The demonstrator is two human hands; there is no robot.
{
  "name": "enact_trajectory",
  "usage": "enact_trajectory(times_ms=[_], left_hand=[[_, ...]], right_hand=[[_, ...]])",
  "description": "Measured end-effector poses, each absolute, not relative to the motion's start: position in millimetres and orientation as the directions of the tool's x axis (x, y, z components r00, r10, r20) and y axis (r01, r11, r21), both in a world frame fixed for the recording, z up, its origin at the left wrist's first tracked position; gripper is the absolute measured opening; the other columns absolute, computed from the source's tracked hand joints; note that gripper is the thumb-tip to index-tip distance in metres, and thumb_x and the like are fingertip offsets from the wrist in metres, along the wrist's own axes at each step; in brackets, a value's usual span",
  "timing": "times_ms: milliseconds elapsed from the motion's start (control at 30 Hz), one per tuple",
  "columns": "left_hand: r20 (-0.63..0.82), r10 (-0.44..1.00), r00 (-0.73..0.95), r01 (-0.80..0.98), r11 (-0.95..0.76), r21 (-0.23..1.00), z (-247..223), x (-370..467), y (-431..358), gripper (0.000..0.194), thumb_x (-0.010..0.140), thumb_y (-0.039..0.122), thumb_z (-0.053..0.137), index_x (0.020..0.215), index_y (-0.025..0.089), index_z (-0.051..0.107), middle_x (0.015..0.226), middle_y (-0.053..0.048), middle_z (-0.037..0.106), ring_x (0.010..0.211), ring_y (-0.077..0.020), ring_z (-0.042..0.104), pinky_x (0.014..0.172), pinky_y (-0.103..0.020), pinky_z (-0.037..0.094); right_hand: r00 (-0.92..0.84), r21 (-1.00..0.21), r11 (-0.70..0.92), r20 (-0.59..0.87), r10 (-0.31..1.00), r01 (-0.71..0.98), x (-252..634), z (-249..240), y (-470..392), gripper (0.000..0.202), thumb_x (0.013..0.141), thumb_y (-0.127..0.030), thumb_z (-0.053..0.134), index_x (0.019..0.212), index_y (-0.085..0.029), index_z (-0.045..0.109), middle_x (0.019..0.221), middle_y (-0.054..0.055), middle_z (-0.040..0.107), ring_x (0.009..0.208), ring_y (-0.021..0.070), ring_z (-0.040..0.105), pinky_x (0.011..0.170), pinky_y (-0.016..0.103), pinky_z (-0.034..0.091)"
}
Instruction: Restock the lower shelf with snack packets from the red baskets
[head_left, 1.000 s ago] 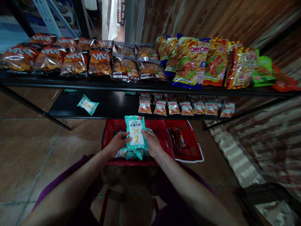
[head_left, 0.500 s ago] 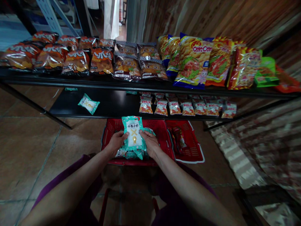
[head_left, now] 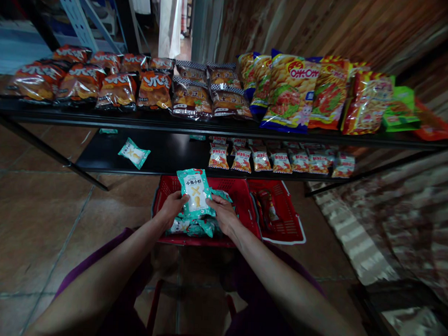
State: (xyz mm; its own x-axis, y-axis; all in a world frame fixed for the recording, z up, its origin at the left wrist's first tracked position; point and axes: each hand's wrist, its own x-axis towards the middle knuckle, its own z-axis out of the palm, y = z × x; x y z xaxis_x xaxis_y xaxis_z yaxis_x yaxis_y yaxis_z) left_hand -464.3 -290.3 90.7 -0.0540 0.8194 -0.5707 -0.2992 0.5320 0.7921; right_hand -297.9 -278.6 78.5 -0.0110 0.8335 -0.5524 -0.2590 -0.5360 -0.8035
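Note:
A teal and white snack bag [head_left: 195, 194] is held between my two hands above a red shopping basket [head_left: 243, 198]. My left hand [head_left: 173, 205] is closed on the bag's left edge, thumb on its front. On the right edge, my right hand [head_left: 224, 212] grips it the same way. The bag's printed front faces me, tilted slightly to the left. Beneath it, several more teal snack bags [head_left: 183, 226] lie in the basket. One similar teal bag [head_left: 134, 153] rests on the lower black shelf [head_left: 166, 151].
The upper shelf [head_left: 137, 118] carries orange chip bags [head_left: 155, 89], brown chip bags [head_left: 191, 96] and large yellow-blue bags [head_left: 291, 92]. Small red-white bags [head_left: 261, 158] line the lower shelf's right side. A second red basket [head_left: 291, 222] holding a red package [head_left: 268, 206] stands at the right.
The held snack bag has shifted slightly left and up and now tilts a little to the left. Both hands keep their grip. The camera view has moved slightly.

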Motion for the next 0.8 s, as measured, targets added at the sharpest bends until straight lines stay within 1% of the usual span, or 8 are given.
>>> enact_trajectory(times_ms=[133,267,333,467,667,800], left_hand=[[-0.575,0.815,-0.068,-0.262,0.542,0.799,88.8,-463.7,-289.7,0.022,0.067,0.024,0.07,0.086,0.015,0.063,0.083,-0.007,0.071,0.073,-0.0194,0.065,0.062,-0.028,0.049],[-0.56,0.825,-0.08,-0.273,0.522,0.808,87.4,-465.0,-288.7,0.027,0.065,0.021,0.069,0.091,0.015,0.062,0.084,-0.007,0.07,0.075,-0.0188,0.064,0.066,-0.029,0.05],[-0.543,0.836,-0.084,-0.278,0.503,0.818,86.7,-465.6,-289.0,0.028,0.065,0.02,0.069,0.091,0.016,0.061,0.085,-0.007,0.07,0.076,-0.0186,0.064,0.068,-0.029,0.05],[-0.529,0.844,-0.088,-0.278,0.489,0.827,87.2,-465.7,-289.7,0.028,0.064,0.021,0.069,0.091,0.016,0.062,0.084,-0.006,0.069,0.077,-0.0185,0.064,0.07,-0.03,0.05],[-0.542,0.832,-0.118,-0.237,0.506,0.829,88.3,-463.7,-289.2,0.027,0.064,0.02,0.068,0.091,0.015,0.063,0.087,-0.006,0.069,0.077,-0.0193,0.064,0.069,-0.03,0.05],[-0.523,0.845,-0.111,-0.232,0.489,0.841,83.6,-464.0,-290.0,0.027,0.065,0.02,0.067,0.092,0.015,0.063,0.088,-0.007,0.07,0.08,-0.0198,0.065,0.07,-0.03,0.051]], right_hand=[[0.014,-0.807,-0.524,-0.548,0.837,-0.272,-299.0,77.8,-279.3,0.041,0.048,-0.029,0.083,0.083,-0.018,0.066,0.074,-0.001,0.072,0.069,0.0154,0.066,0.069,0.028,0.052],[-0.051,-0.8,-0.542,-0.548,0.835,-0.257,-300.4,79.4,-282.2,0.041,0.049,-0.031,0.083,0.083,-0.017,0.067,0.07,-0.002,0.071,0.066,0.0151,0.065,0.068,0.028,0.05],[-0.085,-0.8,-0.549,-0.546,0.833,-0.241,-300.8,80.5,-284.1,0.04,0.049,-0.032,0.083,0.083,-0.017,0.067,0.069,-0.002,0.071,0.065,0.0154,0.065,0.068,0.028,0.05],[-0.077,-0.792,-0.57,-0.568,0.819,-0.219,-300.8,79.6,-287.1,0.036,0.05,-0.031,0.081,0.082,-0.019,0.068,0.071,-0.001,0.072,0.063,0.0156,0.064,0.065,0.029,0.05],[-0.056,-0.808,-0.55,-0.552,0.832,-0.21,-297.2,70.1,-288.0,0.037,0.049,-0.031,0.08,0.083,-0.019,0.068,0.072,-0.001,0.072,0.069,0.0178,0.066,0.07,0.031,0.052],[-0.053,-0.822,-0.537,-0.537,0.842,-0.191,-294.1,65.0,-289.0,0.036,0.048,-0.031,0.08,0.081,-0.019,0.069,0.074,0.0,0.072,0.07,0.0175,0.066,0.068,0.03,0.051]])
